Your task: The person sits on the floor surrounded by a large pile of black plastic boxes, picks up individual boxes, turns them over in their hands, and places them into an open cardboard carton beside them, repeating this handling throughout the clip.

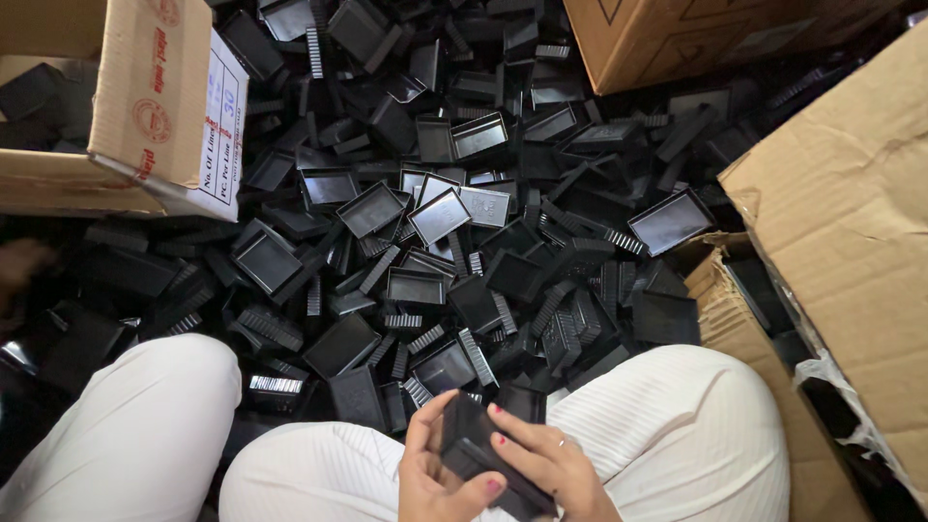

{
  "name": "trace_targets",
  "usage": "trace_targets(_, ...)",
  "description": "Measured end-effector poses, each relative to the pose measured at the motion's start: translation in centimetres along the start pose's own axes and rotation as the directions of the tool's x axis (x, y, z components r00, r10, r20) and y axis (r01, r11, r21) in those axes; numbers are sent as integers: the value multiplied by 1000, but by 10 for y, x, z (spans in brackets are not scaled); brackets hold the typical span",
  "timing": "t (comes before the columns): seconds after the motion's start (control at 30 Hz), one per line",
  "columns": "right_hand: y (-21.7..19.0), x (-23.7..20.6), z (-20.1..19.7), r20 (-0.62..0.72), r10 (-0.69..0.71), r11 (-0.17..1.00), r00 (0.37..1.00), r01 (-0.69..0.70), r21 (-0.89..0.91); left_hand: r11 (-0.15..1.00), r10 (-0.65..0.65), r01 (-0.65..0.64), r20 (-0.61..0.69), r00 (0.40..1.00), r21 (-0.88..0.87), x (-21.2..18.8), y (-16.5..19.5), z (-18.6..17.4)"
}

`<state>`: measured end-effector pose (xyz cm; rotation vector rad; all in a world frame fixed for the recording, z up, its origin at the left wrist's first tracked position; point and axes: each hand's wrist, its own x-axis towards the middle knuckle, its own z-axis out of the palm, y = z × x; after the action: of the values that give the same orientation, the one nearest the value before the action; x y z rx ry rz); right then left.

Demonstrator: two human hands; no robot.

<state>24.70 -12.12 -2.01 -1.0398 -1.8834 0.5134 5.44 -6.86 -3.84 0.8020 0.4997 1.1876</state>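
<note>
Low in the head view, both my hands hold one black plastic tray-shaped part (471, 437) over my lap. My left hand (435, 478) grips its near left side, thumb on the lower edge. My right hand (551, 466) lies over its right side with the fingers curled on top. Just beyond the hands spreads a big heap of black plastic parts (454, 232), small rectangular trays and ribbed pieces lying every way up.
My knees in white trousers (135, 425) frame the bottom of the heap. An open cardboard box (145, 106) with a white label stands at the upper left. Another box (677, 39) sits at the top right, and a large carton (851, 213) fills the right side.
</note>
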Motion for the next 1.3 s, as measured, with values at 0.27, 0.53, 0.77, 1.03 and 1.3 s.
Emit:
trace_targets(0.27, 31, -13, 9, 308, 400, 824, 863, -486, 292, 475, 408, -375, 178, 895, 796, 6, -18, -50)
trace_targets(0.53, 1, 69, -27, 250, 129, 959, 960, -185, 216, -526, 778, -246, 577, 247, 814, 145, 305, -82)
trace_targets(0.77, 2, 128, -66, -25, 334, 939, 942, -335, -79, -443, 687, -252, 507, 520, 860, 171, 265, -92)
trace_targets(1.03, 117, 170, -21, -41, 463, 816, 885, -444, -369, 816, 200, -33, -229, 953, 577, 101, -13, -70)
trace_targets(1.3, 175, 167, 37, 86, 66, 554, 994, 35, -832, 814, -43, 204, -294, 955, 544, 103, -66, -106)
